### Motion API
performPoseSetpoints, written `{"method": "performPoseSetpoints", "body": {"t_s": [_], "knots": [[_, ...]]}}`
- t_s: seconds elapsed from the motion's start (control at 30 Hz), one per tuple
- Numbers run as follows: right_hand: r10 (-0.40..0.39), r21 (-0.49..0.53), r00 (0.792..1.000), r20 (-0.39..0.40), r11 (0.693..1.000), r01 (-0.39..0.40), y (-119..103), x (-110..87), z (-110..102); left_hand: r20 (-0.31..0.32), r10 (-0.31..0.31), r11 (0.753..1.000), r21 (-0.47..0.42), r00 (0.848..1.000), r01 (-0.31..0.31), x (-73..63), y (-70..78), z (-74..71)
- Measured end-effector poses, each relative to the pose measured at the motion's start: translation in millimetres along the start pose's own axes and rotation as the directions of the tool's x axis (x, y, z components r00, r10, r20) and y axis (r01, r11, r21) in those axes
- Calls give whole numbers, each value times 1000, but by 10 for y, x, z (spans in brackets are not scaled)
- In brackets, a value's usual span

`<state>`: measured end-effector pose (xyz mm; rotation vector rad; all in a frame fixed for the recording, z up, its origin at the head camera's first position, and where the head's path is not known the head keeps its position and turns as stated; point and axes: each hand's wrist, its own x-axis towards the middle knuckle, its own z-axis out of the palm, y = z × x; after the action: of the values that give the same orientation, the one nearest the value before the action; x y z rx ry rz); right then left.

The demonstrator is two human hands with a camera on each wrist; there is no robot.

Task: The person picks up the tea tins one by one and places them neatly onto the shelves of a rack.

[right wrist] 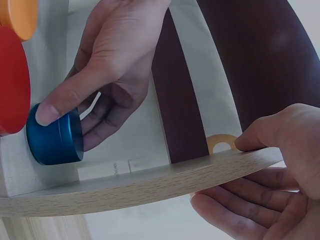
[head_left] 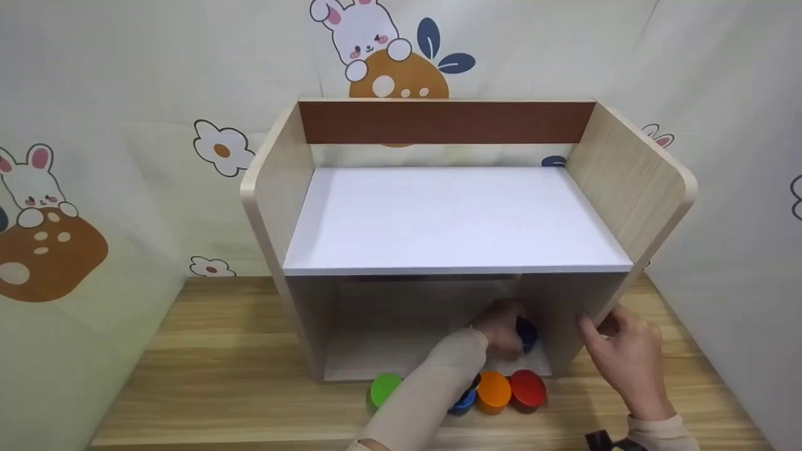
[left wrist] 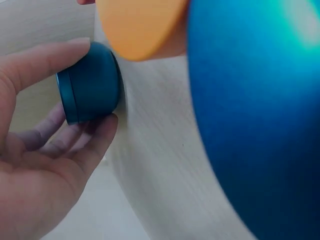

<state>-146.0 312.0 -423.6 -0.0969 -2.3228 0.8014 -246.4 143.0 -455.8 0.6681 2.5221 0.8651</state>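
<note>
My left hand (head_left: 501, 329) reaches into the lower compartment of a small wooden shelf (head_left: 457, 219). Its thumb and fingers grip a dark blue lidded tin (right wrist: 55, 135), which stands on the compartment floor close to the right side panel (head_left: 573, 313). In the left wrist view the tin (left wrist: 92, 85) shows its smooth round side and lid seam. My right hand (head_left: 630, 357) holds the front edge of that side panel, thumb inside and fingers outside.
In front of the shelf stands a row of round tins: green (head_left: 386, 389), blue (head_left: 462, 404) partly behind the left forearm, orange (head_left: 494, 393) and red (head_left: 528, 389). The shelf stands on a wooden table (head_left: 219, 388) against a patterned wall covering (head_left: 144, 75).
</note>
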Motion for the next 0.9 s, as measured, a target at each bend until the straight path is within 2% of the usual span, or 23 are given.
{"method": "performPoseSetpoints", "body": {"t_s": [0.2,0.4,0.9], "knots": [[-2,2,1000,-3,1000,2,-5,3,-2,41,-2,1000,-23,999,3,-39,7,-2],[0,11,1000,-4,1000,0,-1,5,-6,64,8,1000,-3,998,-8,-40,3,9],[8,-11,1000,7,1000,-8,-8,4,-6,85,27,1000,-2,996,-27,-34,-36,-1]]}}
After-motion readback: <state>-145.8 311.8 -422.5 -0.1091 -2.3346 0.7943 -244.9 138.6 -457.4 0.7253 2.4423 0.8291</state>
